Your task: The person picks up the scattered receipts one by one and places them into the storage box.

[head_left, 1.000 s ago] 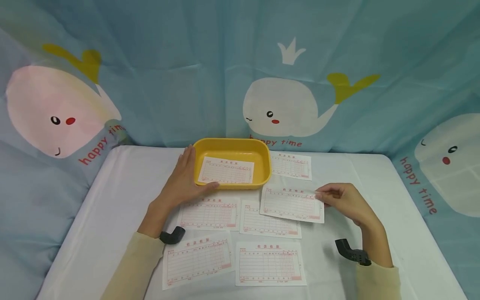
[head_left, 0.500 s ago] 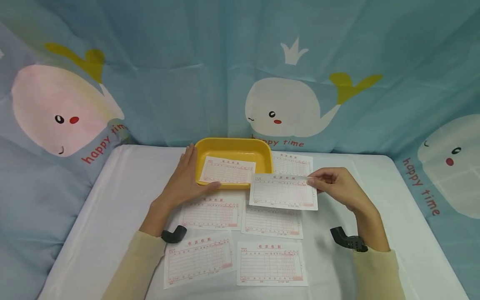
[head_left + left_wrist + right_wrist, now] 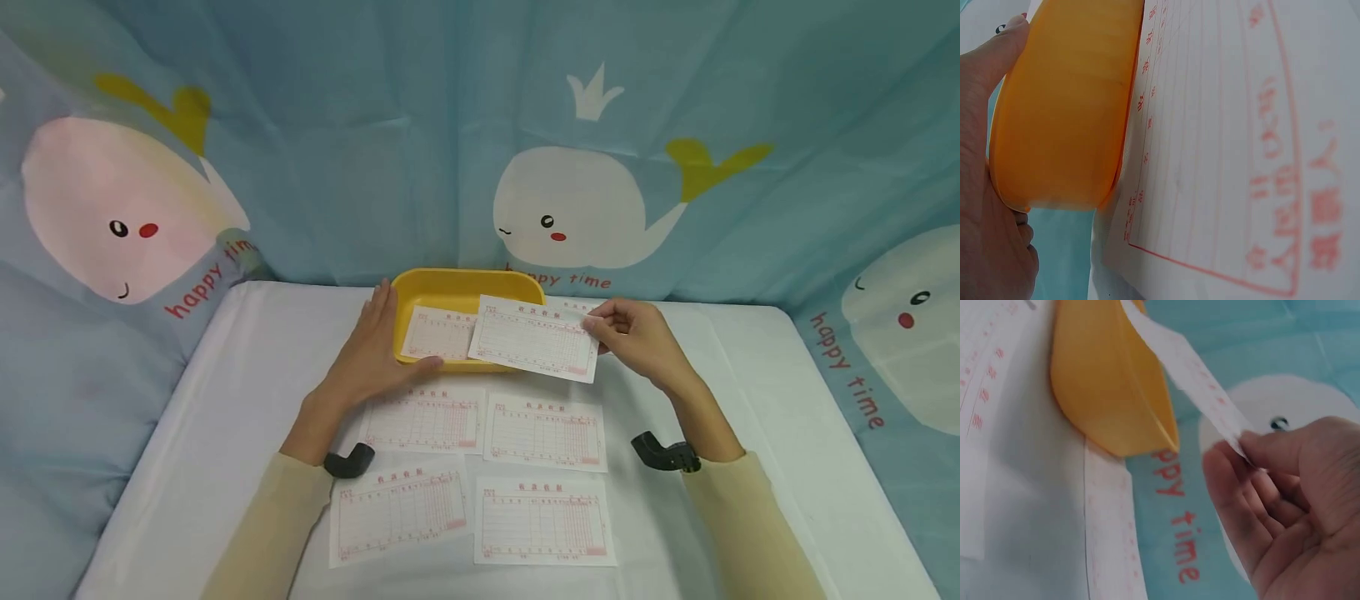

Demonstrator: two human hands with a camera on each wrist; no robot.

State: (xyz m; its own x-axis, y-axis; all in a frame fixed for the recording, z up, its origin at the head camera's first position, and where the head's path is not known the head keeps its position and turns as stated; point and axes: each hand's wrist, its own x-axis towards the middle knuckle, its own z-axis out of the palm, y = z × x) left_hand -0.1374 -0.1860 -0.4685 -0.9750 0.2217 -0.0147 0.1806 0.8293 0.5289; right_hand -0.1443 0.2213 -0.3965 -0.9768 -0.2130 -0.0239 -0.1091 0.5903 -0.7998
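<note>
My left hand [image 3: 367,346] lies against the left end of a yellow tray [image 3: 468,277], its fingers straight along the side and its thumb on the front rim. Between thumb and fingers my right hand [image 3: 637,337] pinches the right edge of a white receipt slip [image 3: 534,337] printed in red. That slip hovers tilted over the tray's front right part. Inside the tray lies another receipt slip [image 3: 438,329], partly covered by the held one. In the right wrist view, the held slip [image 3: 1200,378] appears nearly edge-on above the tray [image 3: 1100,381].
Several more receipt slips lie on the white-covered table before the tray, such as a front right slip [image 3: 543,521] and a tilted front left slip [image 3: 401,512]. Another slip [image 3: 1110,531] lies right of the tray. A blue whale-print curtain [image 3: 337,167] hangs close behind.
My right hand has carried the held receipt slip up and leftward, from above the table slips to over the tray. My left hand has stayed at the tray's left end.
</note>
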